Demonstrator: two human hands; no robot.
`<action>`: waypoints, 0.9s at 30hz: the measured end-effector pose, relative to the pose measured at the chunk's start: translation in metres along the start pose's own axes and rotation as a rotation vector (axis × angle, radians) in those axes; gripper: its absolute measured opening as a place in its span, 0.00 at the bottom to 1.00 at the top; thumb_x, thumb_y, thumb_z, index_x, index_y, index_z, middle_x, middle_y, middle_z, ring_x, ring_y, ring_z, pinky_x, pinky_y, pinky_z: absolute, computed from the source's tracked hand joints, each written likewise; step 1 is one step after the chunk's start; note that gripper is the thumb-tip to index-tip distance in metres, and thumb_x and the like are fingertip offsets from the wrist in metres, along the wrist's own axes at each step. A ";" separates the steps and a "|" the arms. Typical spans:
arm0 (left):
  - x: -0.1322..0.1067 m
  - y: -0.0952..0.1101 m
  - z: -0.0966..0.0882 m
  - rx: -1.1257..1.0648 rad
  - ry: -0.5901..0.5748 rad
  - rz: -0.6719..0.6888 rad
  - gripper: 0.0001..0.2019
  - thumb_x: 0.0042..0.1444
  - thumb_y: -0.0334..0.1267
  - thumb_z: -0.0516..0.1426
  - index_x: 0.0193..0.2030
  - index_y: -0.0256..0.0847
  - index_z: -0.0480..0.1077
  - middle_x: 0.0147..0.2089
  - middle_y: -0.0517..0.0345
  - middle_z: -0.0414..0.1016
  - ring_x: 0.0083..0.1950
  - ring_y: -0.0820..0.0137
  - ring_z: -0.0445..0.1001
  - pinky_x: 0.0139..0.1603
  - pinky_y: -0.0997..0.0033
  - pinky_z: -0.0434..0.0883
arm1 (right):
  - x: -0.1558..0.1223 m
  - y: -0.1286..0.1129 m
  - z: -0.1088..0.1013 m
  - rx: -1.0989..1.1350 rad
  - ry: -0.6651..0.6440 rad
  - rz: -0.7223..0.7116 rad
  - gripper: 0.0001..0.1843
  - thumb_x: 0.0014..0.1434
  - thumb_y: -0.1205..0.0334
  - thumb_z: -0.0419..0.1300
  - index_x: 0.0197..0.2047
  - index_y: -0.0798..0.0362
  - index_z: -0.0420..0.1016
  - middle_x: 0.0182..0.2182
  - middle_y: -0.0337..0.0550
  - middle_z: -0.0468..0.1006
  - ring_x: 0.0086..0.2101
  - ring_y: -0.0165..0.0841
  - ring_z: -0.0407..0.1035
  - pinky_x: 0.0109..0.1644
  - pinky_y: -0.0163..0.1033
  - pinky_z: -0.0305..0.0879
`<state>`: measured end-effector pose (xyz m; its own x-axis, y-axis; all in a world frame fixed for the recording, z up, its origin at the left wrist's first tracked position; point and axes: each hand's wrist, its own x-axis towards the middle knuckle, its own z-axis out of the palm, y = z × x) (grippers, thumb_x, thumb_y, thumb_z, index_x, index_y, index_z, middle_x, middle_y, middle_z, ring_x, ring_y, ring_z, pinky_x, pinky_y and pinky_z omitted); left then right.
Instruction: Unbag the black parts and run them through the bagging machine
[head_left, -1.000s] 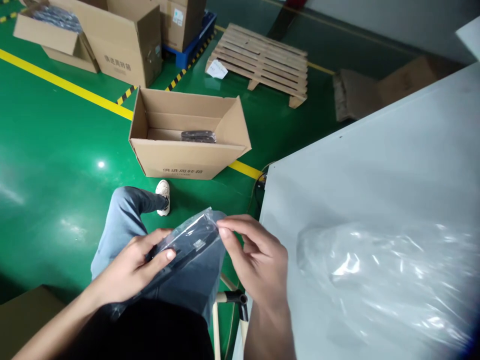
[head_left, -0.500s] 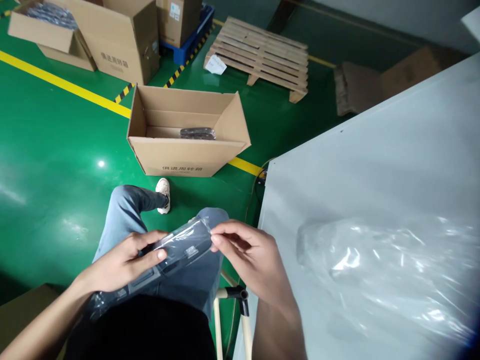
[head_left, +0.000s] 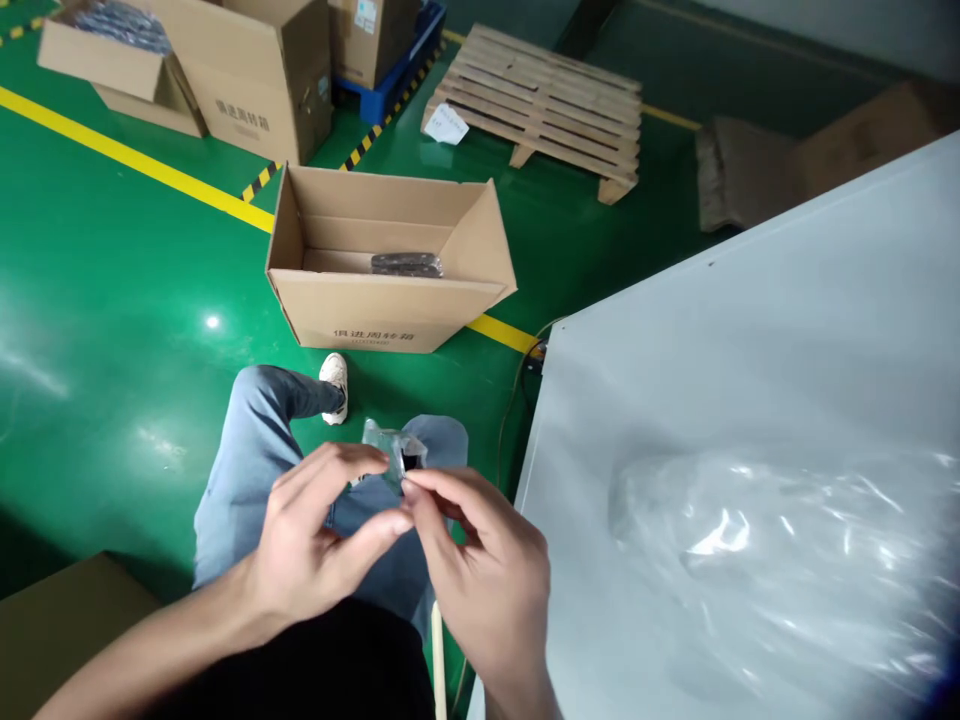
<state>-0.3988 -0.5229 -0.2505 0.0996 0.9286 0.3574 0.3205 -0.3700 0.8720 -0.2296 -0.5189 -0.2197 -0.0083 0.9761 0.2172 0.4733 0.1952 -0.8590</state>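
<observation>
A dark part in a clear plastic bag (head_left: 386, 440) is seen nearly end-on above my lap, and most of its length is hidden behind my hands. My left hand (head_left: 319, 525) curves around the bag's near side, with its index finger touching the film and the thumb lower down. Thumb and forefinger of my right hand (head_left: 480, 550) pinch the edge of the bag at its near end. Both hands' fingertips are close together.
An open cardboard box (head_left: 390, 310) on the green floor holds several wrapped dark parts (head_left: 407, 265). To the right is a grey table (head_left: 600, 400) with clear plastic bags (head_left: 757, 540). Farther off are a wooden pallet (head_left: 536, 105) and more cardboard boxes (head_left: 247, 90).
The bagged part has turned from lying lengthwise across my lap to pointing away from me. My left hand has moved right and up, nearer my right hand, which has shifted slightly left.
</observation>
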 end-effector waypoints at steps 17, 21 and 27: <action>0.037 -0.027 -0.017 -0.489 -0.163 -0.296 0.13 0.73 0.42 0.57 0.37 0.39 0.72 0.35 0.54 0.78 0.35 0.67 0.77 0.39 0.66 0.75 | 0.013 0.017 -0.019 0.215 -0.155 0.070 0.06 0.72 0.60 0.58 0.40 0.47 0.73 0.35 0.41 0.75 0.41 0.35 0.76 0.45 0.37 0.75; 0.058 -0.036 -0.005 -0.772 -0.190 -0.502 0.16 0.71 0.48 0.58 0.36 0.40 0.70 0.31 0.54 0.76 0.28 0.66 0.76 0.30 0.65 0.76 | 0.015 0.032 -0.014 0.301 -0.158 0.142 0.10 0.74 0.53 0.56 0.42 0.47 0.72 0.37 0.41 0.75 0.37 0.32 0.74 0.45 0.37 0.75; 0.011 -0.024 -0.002 -0.096 0.425 -0.306 0.15 0.67 0.44 0.62 0.30 0.44 0.68 0.27 0.60 0.70 0.29 0.69 0.68 0.32 0.68 0.67 | 0.004 0.047 0.002 0.230 0.333 0.543 0.23 0.67 0.35 0.61 0.46 0.48 0.75 0.35 0.37 0.73 0.34 0.29 0.68 0.39 0.34 0.72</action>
<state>-0.4067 -0.5039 -0.2667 -0.3820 0.9086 0.1686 0.1851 -0.1035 0.9772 -0.2089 -0.5057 -0.2595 0.4668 0.8671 -0.1740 0.1335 -0.2636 -0.9554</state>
